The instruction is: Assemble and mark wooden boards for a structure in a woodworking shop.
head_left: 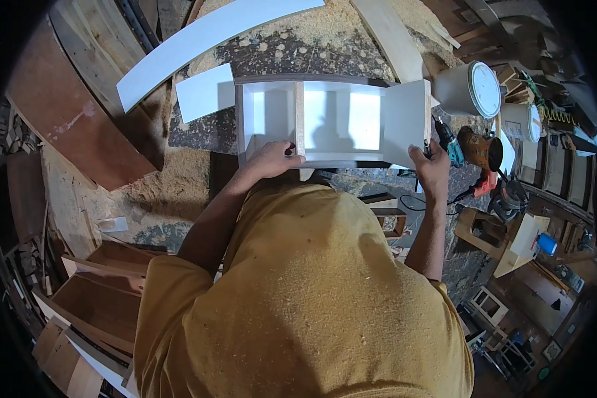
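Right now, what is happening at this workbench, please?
A person in a yellow shirt leans over a white box with a divider inside, which lies on a bench covered in sawdust. The left hand rests on the box's near edge by the divider. The right hand is at the box's right panel and seems to grip a small tool, too hidden to identify. A teal drill and an orange power tool lie to the right, near two white buckets.

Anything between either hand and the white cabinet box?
Nothing visible. The left hand rests on the front edge of the white cabinet box near its divider, and the right hand grips its right side panel. Both are in direct contact.
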`<state>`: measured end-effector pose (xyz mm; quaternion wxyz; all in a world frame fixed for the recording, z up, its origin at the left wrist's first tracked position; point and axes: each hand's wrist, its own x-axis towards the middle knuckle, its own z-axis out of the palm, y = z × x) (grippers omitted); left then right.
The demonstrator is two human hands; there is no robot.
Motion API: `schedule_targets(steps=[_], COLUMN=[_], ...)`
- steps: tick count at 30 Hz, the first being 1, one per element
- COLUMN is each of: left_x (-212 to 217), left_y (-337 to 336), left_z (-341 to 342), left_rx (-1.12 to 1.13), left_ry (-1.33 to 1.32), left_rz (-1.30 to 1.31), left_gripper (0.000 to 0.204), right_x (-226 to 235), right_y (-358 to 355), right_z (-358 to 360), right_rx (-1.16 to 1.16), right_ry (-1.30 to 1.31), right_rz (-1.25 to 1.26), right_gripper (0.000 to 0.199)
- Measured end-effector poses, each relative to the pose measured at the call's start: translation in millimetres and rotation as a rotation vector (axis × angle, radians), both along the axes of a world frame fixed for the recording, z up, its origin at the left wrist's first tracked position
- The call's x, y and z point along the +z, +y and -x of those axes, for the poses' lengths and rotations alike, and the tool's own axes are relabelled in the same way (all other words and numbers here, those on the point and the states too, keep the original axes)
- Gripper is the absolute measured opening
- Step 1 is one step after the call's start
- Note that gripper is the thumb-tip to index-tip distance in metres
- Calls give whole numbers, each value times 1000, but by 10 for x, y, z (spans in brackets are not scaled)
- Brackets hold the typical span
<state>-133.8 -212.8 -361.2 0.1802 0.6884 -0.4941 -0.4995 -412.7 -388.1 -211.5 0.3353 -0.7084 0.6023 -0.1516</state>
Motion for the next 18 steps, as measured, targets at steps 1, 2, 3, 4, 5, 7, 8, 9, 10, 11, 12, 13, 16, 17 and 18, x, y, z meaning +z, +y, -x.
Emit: schedule_targets(steps=[1, 2, 3, 4, 5, 7, 8, 9, 10, 11, 12, 13, 16, 17, 18], left_x=[-9, -29, -39, -39, -37, -26, -14, -11, -21, -28, -36, -48, -57, -33, -10], left_y=[-9, -14, -15, -5, 1, 3, -3, -7, -8, -4, -1, 2, 5, -1, -8], left_z=[-8, -14, -17, -12, -7, -5, -4, -3, -4, -8, -8, -3, 2, -3, -7], left_rx=[-1, -7, -13, -15, -9, -4, 1, 6, 4, 7, 12, 9, 8, 9, 9], left_ry=[0, 22, 44, 45, 32, 21, 42, 64, 67, 60, 53, 56, 20, 24, 29], left_rz=[1, -6, -14, -13, -11, -6, -21, -35, -33, -36, -40, -38, -22, -28, -33], left_gripper=[64, 63, 63, 63, 63, 63, 63, 62, 62, 61, 61, 61, 60, 60, 60], right_x=[8, 12, 15, 19, 2, -46, -21, 21, 45, 45, 33, 25, 26, 25, 26], right_y=[8, 22, 33, 36, 19, -18, -11, 9, 20, 19, 10, 3, 6, -1, -8], right_z=[-13, -20, -28, -27, -8, 46, 34, -5, -24, -16, -6, 4, 9, 13, 17], right_rx=[-2, -4, -9, -14, -16, -7, -10, -6, -3, -6, -3, 1, -6, -6, -8], right_ry=[2, 4, -33, -69, -67, 4, 6, 7, 8, 11, 4, -3, -61, -60, -97], right_rz=[5, 6, 1, -3, -1, -16, -13, -9, -5, -2, -16, -30, -36, -34, -60], right_gripper=[27, 27, 28, 29, 29, 30, 30, 29, 29, 29, 29, 28, 26, 26, 24])
